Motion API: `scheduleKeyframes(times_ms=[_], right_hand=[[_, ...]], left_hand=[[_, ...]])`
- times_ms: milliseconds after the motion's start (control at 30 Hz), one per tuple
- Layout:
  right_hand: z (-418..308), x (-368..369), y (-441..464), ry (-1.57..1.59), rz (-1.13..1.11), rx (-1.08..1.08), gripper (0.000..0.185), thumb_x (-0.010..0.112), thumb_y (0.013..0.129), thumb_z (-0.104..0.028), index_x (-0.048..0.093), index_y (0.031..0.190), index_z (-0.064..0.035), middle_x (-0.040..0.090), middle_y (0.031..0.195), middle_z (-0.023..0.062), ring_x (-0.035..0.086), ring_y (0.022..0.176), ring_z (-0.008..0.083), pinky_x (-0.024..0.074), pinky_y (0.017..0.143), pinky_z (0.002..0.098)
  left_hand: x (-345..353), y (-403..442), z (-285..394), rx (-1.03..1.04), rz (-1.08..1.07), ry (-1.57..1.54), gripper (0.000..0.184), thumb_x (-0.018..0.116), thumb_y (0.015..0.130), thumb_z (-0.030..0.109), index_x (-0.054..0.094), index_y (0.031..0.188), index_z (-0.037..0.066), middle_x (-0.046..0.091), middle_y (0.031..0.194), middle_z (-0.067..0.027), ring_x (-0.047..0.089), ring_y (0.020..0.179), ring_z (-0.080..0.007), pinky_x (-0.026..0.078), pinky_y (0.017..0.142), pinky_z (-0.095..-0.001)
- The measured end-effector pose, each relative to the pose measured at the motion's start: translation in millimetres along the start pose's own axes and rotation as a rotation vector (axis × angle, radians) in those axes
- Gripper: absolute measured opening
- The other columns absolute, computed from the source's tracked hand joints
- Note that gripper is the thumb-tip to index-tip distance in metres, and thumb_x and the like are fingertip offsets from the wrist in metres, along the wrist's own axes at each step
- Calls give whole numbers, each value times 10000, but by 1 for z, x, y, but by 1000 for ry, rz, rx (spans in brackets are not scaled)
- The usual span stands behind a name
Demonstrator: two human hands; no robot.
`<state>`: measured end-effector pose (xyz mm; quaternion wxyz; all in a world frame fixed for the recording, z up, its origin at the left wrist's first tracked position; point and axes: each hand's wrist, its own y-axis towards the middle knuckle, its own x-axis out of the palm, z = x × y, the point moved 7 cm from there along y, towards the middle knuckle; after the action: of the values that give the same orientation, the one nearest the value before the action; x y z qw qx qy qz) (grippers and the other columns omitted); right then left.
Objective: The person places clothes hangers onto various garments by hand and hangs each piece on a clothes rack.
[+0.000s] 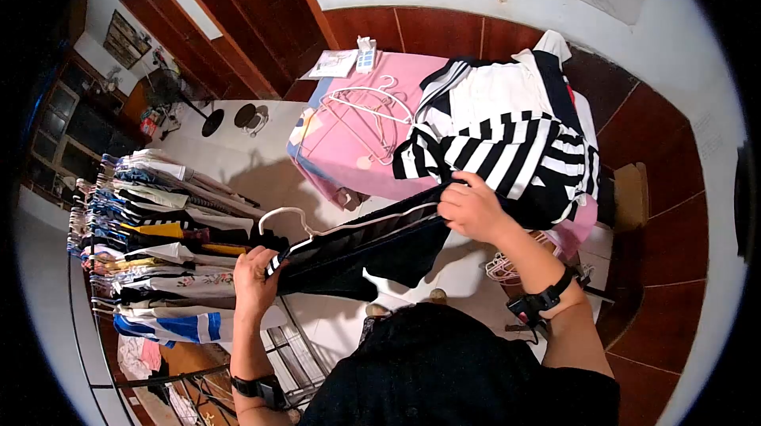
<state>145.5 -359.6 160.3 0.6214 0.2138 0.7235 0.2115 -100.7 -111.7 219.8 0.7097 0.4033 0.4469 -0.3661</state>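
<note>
A dark garment (337, 269), black or navy, is stretched between my hands with a white clothes hanger (369, 220) at its upper edge. The hanger's hook points up and to the left. My left hand (255, 277) is closed on the garment's left end, where a bit of black-and-white striped trim shows beside the fingers. At the other end, my right hand (472, 208) grips the fabric near the hanger's right tip. Just beyond that hand lies a black-and-white striped garment (495, 149) on a pile of clothes.
A pink-covered table (333, 155) bears loose hangers (372, 113), a white packet (333, 63) and the clothes pile. To the left stands a rack of hung clothes (170, 240). More hangers (503, 267) lie low at the right, near a tan stool (632, 196).
</note>
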Motion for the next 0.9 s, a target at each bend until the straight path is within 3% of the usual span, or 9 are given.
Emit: scheduleKeyframes(times_ms=[100,167,233,333,433,467,633,767,900], right_hand=[[-26,-25,16,56,165,45,253,735,556,-91,582,757,-99,545,931,40,555,953,241,435,869,383],[-39,-51,21,75,383,118,356,754,555,-42,602,870,-110,537,1065,76,545,998,272,439,883,399],[-41,-60,17,103,486,312,645,790,597,-37,507,1175,-91,477,1220,156,534,1036,338,447,891,403],[-44,-37,13,223,384,465,735,807,675,-124,418,1290,-22,549,1133,212,567,1010,364,467,853,402],[-71,-23,25,266,299,442,566,825,683,-298,565,1114,-40,653,976,132,650,863,305,507,725,351],[-84,-24,33,224,352,372,461,821,675,-351,627,969,-53,666,839,84,651,708,252,494,607,316],[-117,-13,64,433,317,402,138,780,742,-110,664,760,-37,656,707,72,625,617,174,462,558,273],[-136,-22,83,420,352,440,155,783,743,-152,664,735,-53,654,688,50,604,572,157,447,520,266],[-156,-8,93,365,348,468,172,789,735,-139,649,719,-41,640,668,51,575,536,149,428,503,260]], left_hand=[[3,-6,3,-5,75,-163,101,692,749,38,600,778,11,554,704,-143,552,658,-347,419,590,-385],[1,-14,0,-17,140,-327,136,673,763,15,540,739,10,460,636,-107,460,566,-243,367,545,-315],[-2,-21,-1,-15,117,-413,148,667,766,17,524,727,8,434,625,-85,426,563,-200,352,541,-305],[-12,-31,-6,22,139,-453,138,648,763,5,520,713,1,432,620,-80,422,558,-193,344,533,-300],[-22,-46,-23,6,172,-475,135,643,763,8,520,710,-5,426,619,-82,422,559,-197,339,530,-306],[-23,-52,-29,3,159,-452,136,647,763,13,521,714,-8,423,621,-87,424,563,-206,339,532,-308],[-33,-88,-66,-53,90,-500,59,639,782,12,589,788,-19,450,643,-113,463,585,-248,373,558,-323],[-45,-110,-109,-96,182,-410,71,610,817,31,645,870,1,549,696,-130,559,647,-267,439,614,-330],[-40,-129,-119,-103,58,-546,176,622,815,63,659,981,17,579,821,-138,586,778,-276,455,712,-334]])
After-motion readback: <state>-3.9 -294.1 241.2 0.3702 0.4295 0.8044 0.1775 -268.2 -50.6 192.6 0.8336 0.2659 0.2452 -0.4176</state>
